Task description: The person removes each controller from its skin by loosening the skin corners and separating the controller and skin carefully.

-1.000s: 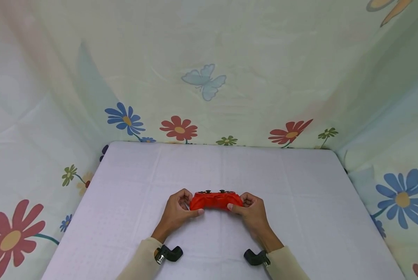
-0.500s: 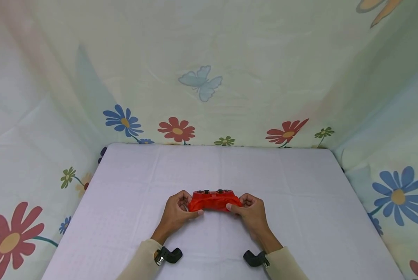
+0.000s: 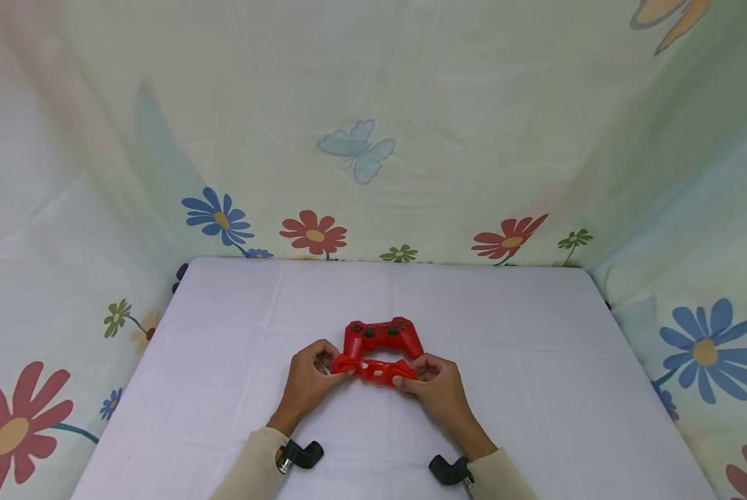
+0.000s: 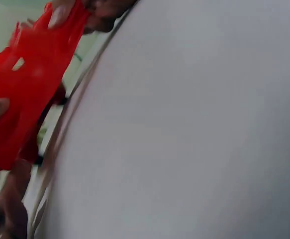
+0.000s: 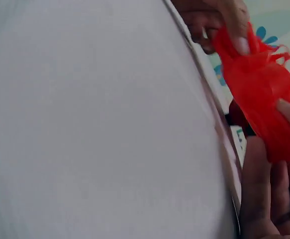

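Note:
A red game controller (image 3: 382, 335) lies on the white table (image 3: 536, 361), just beyond my hands. In front of it a red, floppy silicone cover (image 3: 376, 371) with cut-out holes is stretched between both hands. My left hand (image 3: 339, 367) pinches its left end and my right hand (image 3: 407, 376) pinches its right end. The left wrist view shows the cover (image 4: 25, 94) hanging close up over the table edge. In the right wrist view the cover (image 5: 264, 94) is bunched between fingers (image 5: 234, 30).
Floral-print fabric (image 3: 361, 146) walls the table on the back, left and right. A black wrist mount (image 3: 301, 455) sits on the left sleeve and another black wrist mount (image 3: 448, 470) on the right.
The red cover has come off the controller. My hands drew it toward me, and the bare controller now lies on the table behind it.

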A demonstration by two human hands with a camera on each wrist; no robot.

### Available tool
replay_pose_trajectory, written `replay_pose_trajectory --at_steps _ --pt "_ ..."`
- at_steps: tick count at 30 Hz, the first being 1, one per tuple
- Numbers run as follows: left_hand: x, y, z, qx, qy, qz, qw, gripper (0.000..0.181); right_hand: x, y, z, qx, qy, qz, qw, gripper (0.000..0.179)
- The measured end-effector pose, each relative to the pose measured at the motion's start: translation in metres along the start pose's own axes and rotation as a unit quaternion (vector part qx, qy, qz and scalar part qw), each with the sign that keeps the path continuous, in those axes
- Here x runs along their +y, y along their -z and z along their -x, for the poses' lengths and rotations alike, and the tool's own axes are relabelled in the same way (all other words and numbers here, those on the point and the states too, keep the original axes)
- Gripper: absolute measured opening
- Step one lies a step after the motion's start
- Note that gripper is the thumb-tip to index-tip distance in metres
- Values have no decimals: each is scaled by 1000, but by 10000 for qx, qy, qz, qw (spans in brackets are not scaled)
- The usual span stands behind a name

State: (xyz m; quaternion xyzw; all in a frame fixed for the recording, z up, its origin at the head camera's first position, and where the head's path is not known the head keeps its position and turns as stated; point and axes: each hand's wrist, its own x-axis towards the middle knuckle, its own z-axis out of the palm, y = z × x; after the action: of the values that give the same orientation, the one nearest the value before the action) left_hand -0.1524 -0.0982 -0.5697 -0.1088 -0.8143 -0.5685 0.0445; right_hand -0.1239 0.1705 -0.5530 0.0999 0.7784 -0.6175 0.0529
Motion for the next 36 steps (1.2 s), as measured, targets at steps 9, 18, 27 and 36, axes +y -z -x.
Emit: replay_pose_trajectory --at_steps 9,18,27,36 --pt "1 20 1 -1018 155 -541 9932 50 -1 11 -5 -914 261 300 9950 48" --pt "2 21 7 -1258 50 -685 9897 61 -8 18 -4 -1293 691 1163 9823 48" --pt "3 21 15 -929 81 -852 9920 54 -29 17 1 -1389 940 1998 9654 52" --pt "3 15 21 -425 340 -833 9950 41 -57 -4 -4 -1849 1766 1650 9526 35"
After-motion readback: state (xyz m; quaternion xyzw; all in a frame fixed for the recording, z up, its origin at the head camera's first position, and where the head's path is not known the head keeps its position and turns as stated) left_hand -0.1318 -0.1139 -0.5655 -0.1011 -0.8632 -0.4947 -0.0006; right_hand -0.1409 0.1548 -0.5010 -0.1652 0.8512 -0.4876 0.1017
